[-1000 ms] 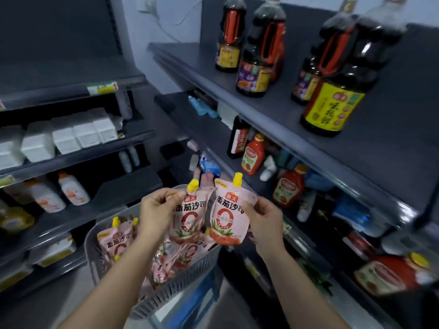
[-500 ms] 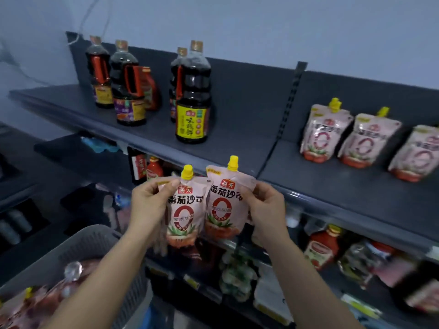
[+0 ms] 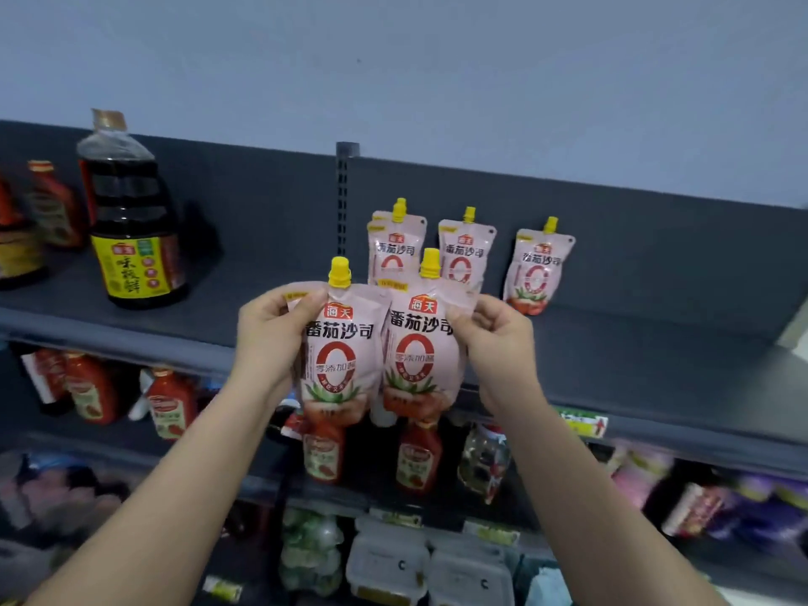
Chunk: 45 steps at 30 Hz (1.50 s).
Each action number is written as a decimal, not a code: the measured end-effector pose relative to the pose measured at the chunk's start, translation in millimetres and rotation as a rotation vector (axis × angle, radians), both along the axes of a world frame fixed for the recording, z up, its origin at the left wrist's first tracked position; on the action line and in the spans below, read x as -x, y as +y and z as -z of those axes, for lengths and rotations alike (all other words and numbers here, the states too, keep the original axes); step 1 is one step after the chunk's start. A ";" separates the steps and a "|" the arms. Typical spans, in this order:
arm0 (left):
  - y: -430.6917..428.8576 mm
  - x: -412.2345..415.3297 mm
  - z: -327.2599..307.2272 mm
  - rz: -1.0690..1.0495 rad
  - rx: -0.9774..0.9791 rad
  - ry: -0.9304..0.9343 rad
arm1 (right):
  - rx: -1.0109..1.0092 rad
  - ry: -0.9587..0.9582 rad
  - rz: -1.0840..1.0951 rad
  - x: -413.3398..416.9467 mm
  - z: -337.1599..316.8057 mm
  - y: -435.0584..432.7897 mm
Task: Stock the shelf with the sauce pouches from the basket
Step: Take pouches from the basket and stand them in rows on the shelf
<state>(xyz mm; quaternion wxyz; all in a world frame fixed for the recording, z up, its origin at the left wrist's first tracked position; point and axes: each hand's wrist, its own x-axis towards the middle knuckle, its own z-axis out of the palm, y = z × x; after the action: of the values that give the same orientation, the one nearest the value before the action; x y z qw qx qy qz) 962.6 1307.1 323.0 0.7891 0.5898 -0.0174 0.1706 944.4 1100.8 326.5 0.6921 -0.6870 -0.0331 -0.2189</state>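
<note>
A pale blue-grey wall (image 3: 437, 72) rises behind the dark grey metal top shelf (image 3: 634, 343), and we face it with both forearms raised from the bottom of the view. Our left hand (image 3: 273, 338) is turned palm inward, thumb across the upper left corner and fingers wrapped behind, clamped on the left pink plastic sauce pouch with a yellow screw cap (image 3: 339, 356). Our right hand (image 3: 498, 343) mirrors it, thumb and fingers pinched shut on the upper right edge of the right pink sauce pouch with a yellow cap (image 3: 415, 356). We hold the 2 pouches upright, side by side and touching, in front of the shelf's front edge, not resting on it.

On the shelf behind them, 3 matching pink spouted pouches stand leaning against the back panel: the left rear pouch (image 3: 395, 244), the middle rear pouch (image 3: 465, 251), and the right rear pouch (image 3: 538, 269), which stands slightly apart. A further pouch seems tucked behind the left one; we cannot tell for sure. Well to the left stands a large dark soy sauce bottle with a yellow label (image 3: 129, 216), full nearly to the neck, with more dark bottles beside it at the frame edge. On the shelf below, red ketchup squeeze bottles (image 3: 415, 461) stand in a row, and lower still sit white clamshell boxes (image 3: 384, 562), contents unclear.
</note>
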 end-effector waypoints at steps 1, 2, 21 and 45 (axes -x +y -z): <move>-11.9 -5.3 -3.3 0.016 -0.001 0.000 | -0.010 0.009 0.012 -1.7 -3.5 -12.8; -23.1 -10.5 -7.1 0.038 -0.001 -0.003 | -0.021 0.010 0.022 -3.6 -6.6 -24.8; -159.6 -174.0 -26.5 0.251 -0.060 0.047 | -0.126 0.051 0.261 -112.3 -20.5 -166.1; -163.7 -233.0 -34.5 0.061 -1.060 -0.142 | 0.010 0.144 0.170 -184.3 -5.2 -219.4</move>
<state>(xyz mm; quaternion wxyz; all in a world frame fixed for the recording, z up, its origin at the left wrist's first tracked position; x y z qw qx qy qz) 1195.6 1143.5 357.5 0.3844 0.8938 -0.1714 0.1549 1128.8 881.4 331.8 0.6681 -0.7047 0.0741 -0.2269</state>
